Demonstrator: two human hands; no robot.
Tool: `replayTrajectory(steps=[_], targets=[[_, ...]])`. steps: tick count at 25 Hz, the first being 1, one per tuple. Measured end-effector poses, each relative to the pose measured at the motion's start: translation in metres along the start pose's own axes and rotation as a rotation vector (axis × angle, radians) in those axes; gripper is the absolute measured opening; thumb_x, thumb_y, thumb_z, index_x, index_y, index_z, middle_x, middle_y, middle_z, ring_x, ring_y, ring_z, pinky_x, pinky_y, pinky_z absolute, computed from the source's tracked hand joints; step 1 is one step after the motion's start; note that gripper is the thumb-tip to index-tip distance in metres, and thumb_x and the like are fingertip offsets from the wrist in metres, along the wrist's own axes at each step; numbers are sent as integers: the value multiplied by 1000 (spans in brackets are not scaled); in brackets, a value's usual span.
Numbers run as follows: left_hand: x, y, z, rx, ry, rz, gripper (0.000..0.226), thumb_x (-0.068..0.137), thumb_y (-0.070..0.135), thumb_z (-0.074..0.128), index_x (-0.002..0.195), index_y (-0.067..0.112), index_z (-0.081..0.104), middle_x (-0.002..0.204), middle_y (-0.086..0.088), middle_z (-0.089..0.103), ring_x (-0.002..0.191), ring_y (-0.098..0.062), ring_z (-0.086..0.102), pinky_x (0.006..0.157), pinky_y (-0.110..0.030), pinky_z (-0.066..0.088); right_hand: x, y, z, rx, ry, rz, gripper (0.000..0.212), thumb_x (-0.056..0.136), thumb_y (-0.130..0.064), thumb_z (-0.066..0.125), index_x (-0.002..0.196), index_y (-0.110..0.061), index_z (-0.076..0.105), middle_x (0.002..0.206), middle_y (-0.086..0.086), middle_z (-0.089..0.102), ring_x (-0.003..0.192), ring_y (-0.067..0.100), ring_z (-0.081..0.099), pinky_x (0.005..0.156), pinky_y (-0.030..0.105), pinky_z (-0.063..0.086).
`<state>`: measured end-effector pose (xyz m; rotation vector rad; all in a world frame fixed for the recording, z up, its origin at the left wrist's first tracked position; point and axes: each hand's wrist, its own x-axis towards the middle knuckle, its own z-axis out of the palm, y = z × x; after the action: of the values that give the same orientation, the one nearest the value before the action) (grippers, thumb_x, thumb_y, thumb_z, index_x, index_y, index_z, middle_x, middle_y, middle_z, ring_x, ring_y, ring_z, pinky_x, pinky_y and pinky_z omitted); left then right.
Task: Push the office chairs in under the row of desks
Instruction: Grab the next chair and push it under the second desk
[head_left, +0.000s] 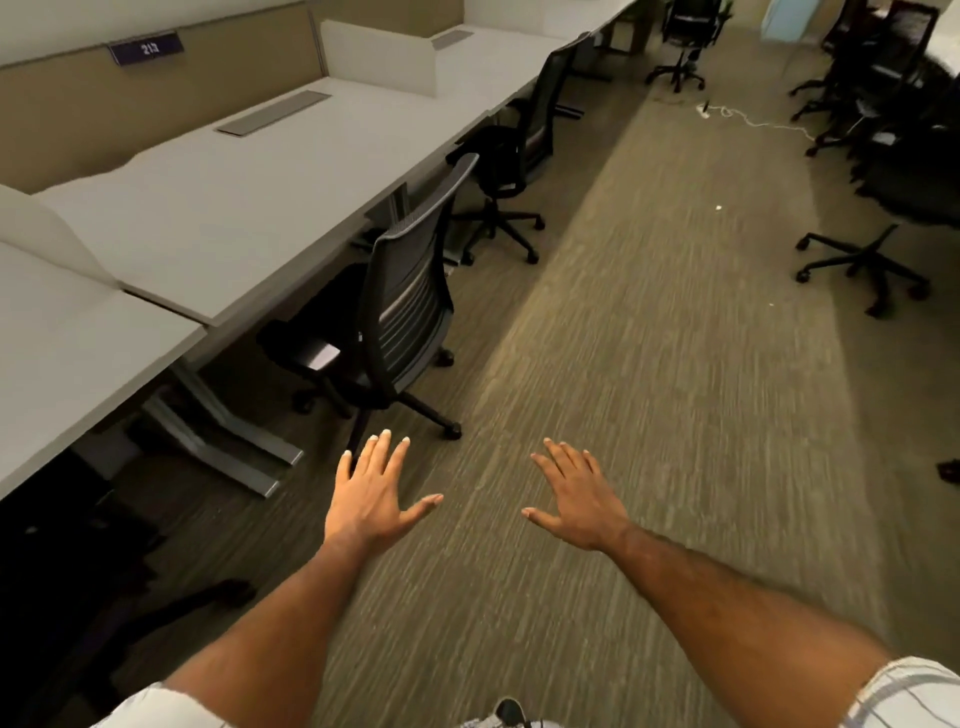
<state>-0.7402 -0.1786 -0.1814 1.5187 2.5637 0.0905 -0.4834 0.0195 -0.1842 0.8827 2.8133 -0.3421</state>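
Observation:
A row of white desks (208, 197) runs along the left, from near to far. The nearest black mesh office chair (405, 291) has its seat partly under the desk edge and its back toward the aisle. A second black chair (514, 156) stands farther along the same row. My left hand (371, 493) is held flat with spread fingers, just short of the near chair's wheeled base and touching nothing. My right hand (576, 499) is also flat and spread, over the carpet to the right.
A carpeted aisle (675, 364) runs down the middle. More black chairs (883, 218) stand along the right side, one (685, 31) at the far end. A white cable (753, 119) lies on the floor. Desk legs (223, 436) are at my lower left.

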Motion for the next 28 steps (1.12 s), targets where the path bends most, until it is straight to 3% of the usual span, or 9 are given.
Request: replayTrajectory(steps=[6,12,16,24,28], targets=[[116,30,-39,23,48,18,113,76,96,8,163,23,9,171,-7,5,158,-24,0,125,-53,-1,93,59,-54,-14,67,-45,91,95,-74,41,164,-21,16,173,7,6,159,26,3,126,49,1],[281,14,-122,5,336,-34,106,84,92,12,162,20,18,171,-8,11,157,-25,3,127,-55,4,233,98,-146,-54,185,-87,88,96,-70,44,164,-19,19,172,8,12,158,26,7,127,49,5],[367,-6,-176,26,430,-66,104,85,91,8,161,21,20,171,-8,11,157,-26,4,126,-56,6,326,102,-220,-86,273,-151,86,96,-68,48,162,-18,24,171,9,17,157,27,11,127,50,9],[449,-49,-193,13,413,-291,102,86,89,10,160,21,21,170,-12,10,157,-28,0,125,-59,5,499,90,-314,-122,357,-393,84,96,-66,51,160,-15,30,168,12,23,156,29,17,126,52,11],[479,-48,-178,-3,325,-490,105,82,92,12,156,19,31,165,-13,25,154,-37,10,121,-62,14,586,94,-332,-176,304,-517,83,98,-67,46,161,-16,27,170,12,19,157,29,13,127,51,10]])
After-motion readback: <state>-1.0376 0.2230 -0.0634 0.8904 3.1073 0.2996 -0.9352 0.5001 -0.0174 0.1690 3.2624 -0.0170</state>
